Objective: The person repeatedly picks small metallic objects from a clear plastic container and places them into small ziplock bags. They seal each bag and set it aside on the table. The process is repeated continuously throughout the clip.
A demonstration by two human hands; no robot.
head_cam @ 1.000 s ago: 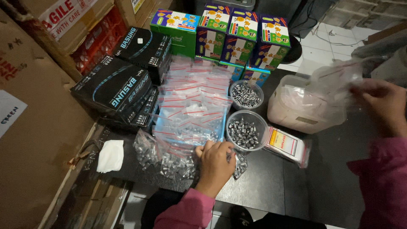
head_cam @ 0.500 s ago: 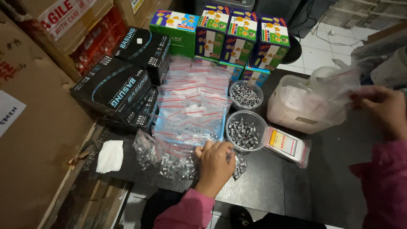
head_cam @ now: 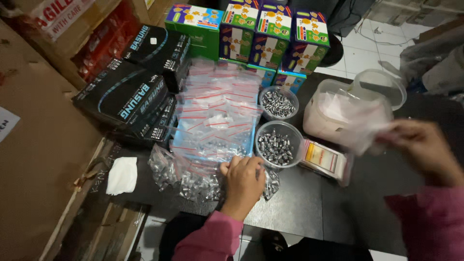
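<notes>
Pressing down on a heap of small clear zip bags filled with grey metal pellets, the left hand lies curled over them on the black counter, while the right hand, blurred, pinches an empty clear plastic bag beside the round clear tub of loose pellets, which likely awaits bagging.

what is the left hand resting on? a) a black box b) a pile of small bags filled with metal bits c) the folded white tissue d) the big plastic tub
b: the left hand lies on the filled bags at the table's near edge, beside a bowl of metal bits.
</notes>
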